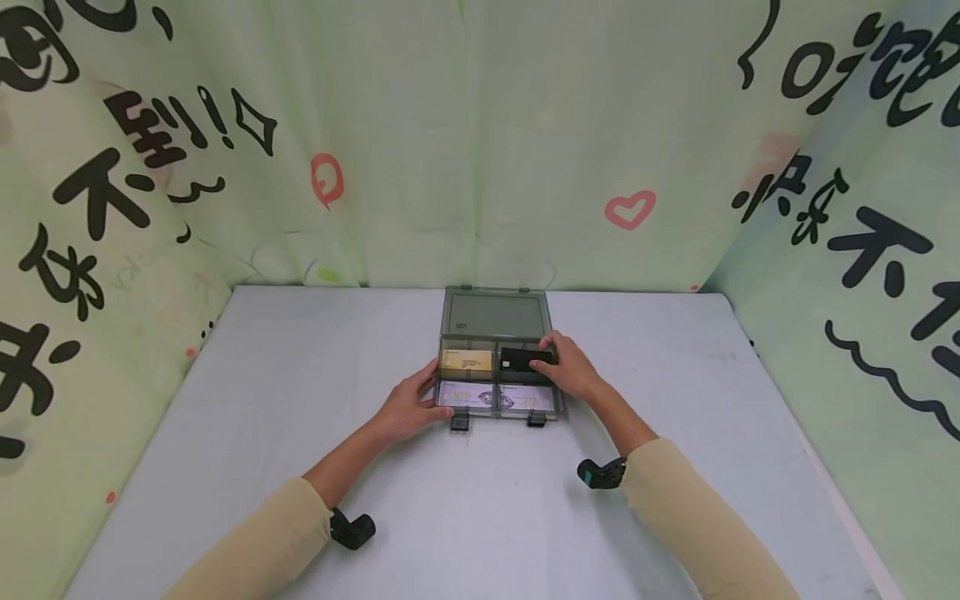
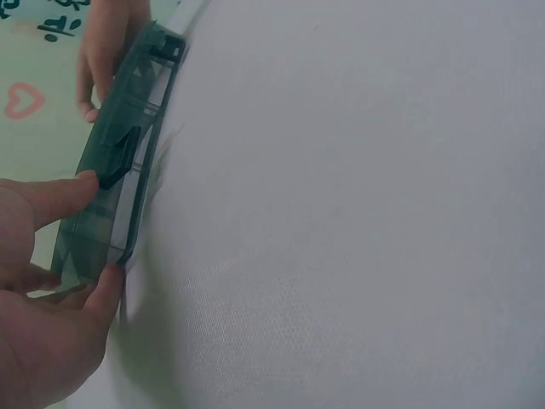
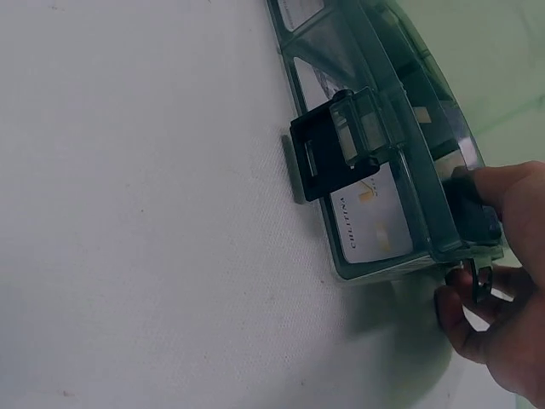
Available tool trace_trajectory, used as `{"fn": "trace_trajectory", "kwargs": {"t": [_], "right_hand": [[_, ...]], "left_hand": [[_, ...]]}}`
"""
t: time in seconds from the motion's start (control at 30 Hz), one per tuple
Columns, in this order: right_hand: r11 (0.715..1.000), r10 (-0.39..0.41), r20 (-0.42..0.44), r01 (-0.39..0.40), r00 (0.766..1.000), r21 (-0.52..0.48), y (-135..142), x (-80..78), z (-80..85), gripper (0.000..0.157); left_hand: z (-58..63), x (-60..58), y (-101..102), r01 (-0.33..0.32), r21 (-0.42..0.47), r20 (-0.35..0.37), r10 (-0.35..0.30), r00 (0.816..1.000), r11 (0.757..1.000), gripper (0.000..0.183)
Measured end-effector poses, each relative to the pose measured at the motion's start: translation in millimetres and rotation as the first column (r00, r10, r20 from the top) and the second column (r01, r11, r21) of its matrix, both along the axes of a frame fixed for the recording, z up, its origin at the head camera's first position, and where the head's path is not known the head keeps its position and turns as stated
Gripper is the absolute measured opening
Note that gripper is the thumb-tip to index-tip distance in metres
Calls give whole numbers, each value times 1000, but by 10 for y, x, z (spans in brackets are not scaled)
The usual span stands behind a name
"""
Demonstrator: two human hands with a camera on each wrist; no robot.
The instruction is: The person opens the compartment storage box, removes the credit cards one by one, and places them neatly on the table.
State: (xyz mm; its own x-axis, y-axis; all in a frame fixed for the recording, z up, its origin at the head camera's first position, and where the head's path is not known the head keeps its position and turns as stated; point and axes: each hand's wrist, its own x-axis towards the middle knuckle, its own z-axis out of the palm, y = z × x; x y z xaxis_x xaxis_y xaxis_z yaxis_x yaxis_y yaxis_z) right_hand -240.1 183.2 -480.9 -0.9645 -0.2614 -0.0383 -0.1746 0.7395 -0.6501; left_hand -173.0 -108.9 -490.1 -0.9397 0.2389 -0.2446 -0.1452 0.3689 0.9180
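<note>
On the clock as the head camera sees it, the open plastic case [image 1: 495, 416] sits on the white bench [image 1: 480, 517] near its back edge. Its lid [image 1: 497, 313] is swung back toward 12 o'clock, and in this view the lid's far edge lines up with the bench's back edge, where the printed curtain [image 1: 480, 167] begins, so depth is tightest there. A broad stretch of white surface runs from the case to the bench edges at 9 and 3, and a deeper one toward 6. Two latches, the left latch [image 1: 460, 422] and the right latch [image 1: 536, 420], jut from the case's front rim at 6.

The left hand [image 1: 408, 404] reaches in from 7 and grips the case's left end, thumb along the front rim beside the left latch. The right hand [image 1: 573, 367] comes in from 4, wrist bent over the case's right wall; it pinches the right end of the black card [image 1: 513, 360], thumb on top, the other fingers curled outside the wall. That card lies at the 1 o'clock compartment. The yellow card [image 1: 467, 360] lies at 11, the left lilac card [image 1: 465, 393] at 7, the right lilac card [image 1: 528, 398] at 5.
</note>
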Motion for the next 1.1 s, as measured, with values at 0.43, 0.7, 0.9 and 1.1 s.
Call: {"fn": "trace_trajectory", "kwargs": {"t": [0.43,0.7,0.9,1.1], "right_hand": [[1000,-23,84,23,996,4,13,100,24,18],[999,-25,85,28,996,-37,62,95,37,14],[997,-32,107,39,994,-72,63,104,42,16],[990,-35,91,47,995,-135,79,116,72,18]], "left_hand": [[-37,7,-12,27,17,-9,-26,1000,1000,95],[-4,2,7,21,3,-7,-21,1000,1000,94],[-27,5,-3,17,0,-11,-17,1000,1000,95],[-27,5,-9,16,-5,-14,-16,1000,1000,95]]}}
